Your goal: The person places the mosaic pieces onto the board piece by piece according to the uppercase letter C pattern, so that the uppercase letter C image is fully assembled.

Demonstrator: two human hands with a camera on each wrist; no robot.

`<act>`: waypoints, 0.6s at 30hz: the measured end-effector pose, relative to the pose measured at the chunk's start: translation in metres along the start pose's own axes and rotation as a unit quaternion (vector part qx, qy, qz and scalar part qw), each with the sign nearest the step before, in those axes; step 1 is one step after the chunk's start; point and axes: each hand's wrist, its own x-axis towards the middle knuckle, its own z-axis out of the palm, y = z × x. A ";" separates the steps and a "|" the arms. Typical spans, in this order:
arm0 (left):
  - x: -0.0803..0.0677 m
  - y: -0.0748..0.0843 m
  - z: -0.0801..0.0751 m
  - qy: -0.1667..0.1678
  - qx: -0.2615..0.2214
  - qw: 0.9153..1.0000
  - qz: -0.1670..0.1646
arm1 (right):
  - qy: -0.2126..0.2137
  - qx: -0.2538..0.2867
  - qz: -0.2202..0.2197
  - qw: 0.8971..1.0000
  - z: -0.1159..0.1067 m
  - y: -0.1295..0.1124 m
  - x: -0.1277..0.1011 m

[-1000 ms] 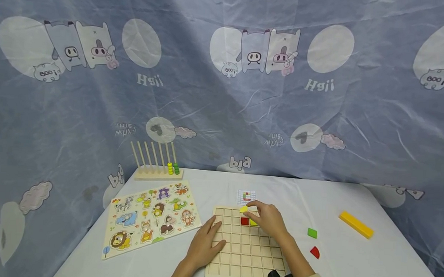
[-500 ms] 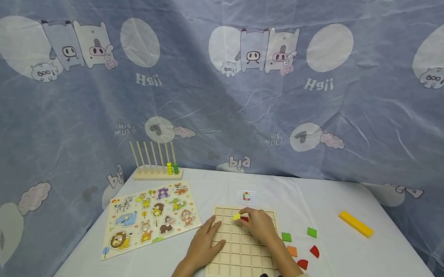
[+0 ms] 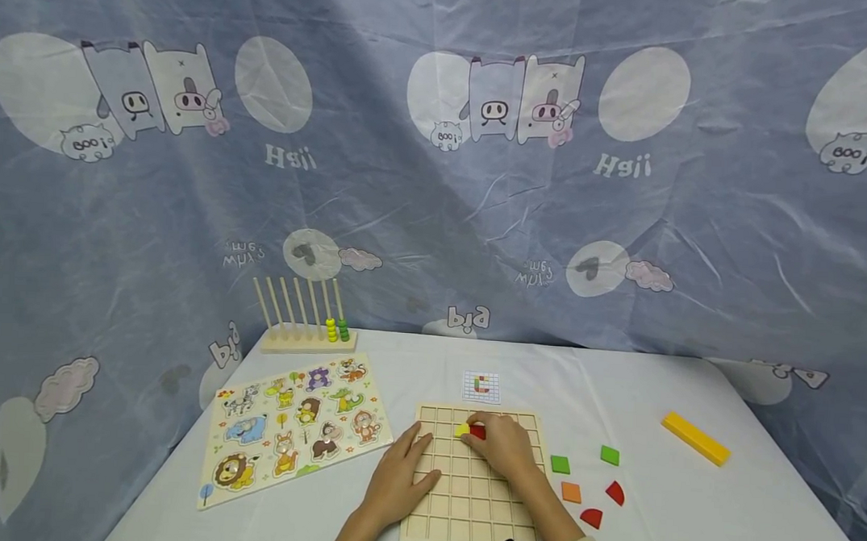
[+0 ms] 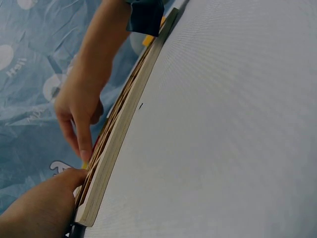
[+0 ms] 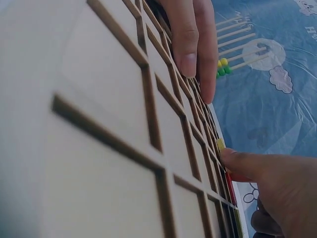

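Note:
A wooden grid board [image 3: 459, 510] lies flat on the white tabletop. My left hand [image 3: 398, 479] rests along its left edge, fingers extended, with the thumb over the grid. My right hand [image 3: 504, 446] pinches a small yellow tile [image 3: 461, 430] between thumb and index finger, down at a cell in the second row. Directly right of that tile sits a red tile [image 3: 477, 431], partly covered by the fingers. In the right wrist view, the right thumb touches the edge of the yellow tile [image 5: 221, 144].
Right of the board lie green tiles [image 3: 560, 464], an orange tile [image 3: 571, 492] and red quarter-round tiles [image 3: 591, 517]. A yellow bar [image 3: 696, 438] is farther right. A pattern card [image 3: 482, 387] lies behind the board. Leftward are an animal puzzle [image 3: 265, 477] and a peg abacus [image 3: 307, 346].
My right hand has brought the yellow tile from the board's top edge leftward and down, beside the red tile. Its forearm has uncovered green, orange and red tiles. The left hand stays put.

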 end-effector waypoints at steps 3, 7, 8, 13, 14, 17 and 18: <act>0.000 0.000 0.000 -0.001 -0.001 1.000 0.000 | 0.006 -0.005 0.000 1.000 0.001 -0.001 0.001; 0.001 -0.001 0.000 -0.005 0.000 1.000 -0.003 | 0.011 -0.011 0.002 1.000 0.002 -0.003 0.001; 0.000 -0.001 0.001 -0.005 0.000 1.000 -0.004 | 0.011 -0.013 0.002 1.000 0.002 -0.003 0.001; 0.000 -0.002 0.002 0.001 0.001 1.000 -0.003 | 0.010 -0.018 0.002 1.000 0.001 -0.004 0.000; 0.000 -0.002 0.002 0.003 0.001 1.000 -0.002 | 0.009 -0.018 0.003 1.000 0.001 -0.003 0.000; 0.000 -0.002 0.003 0.003 0.000 1.000 0.001 | 0.007 -0.010 0.011 1.000 -0.003 -0.002 -0.002; 0.000 -0.002 0.003 0.003 0.000 1.000 0.001 | 0.007 -0.002 0.015 1.000 -0.005 -0.001 -0.003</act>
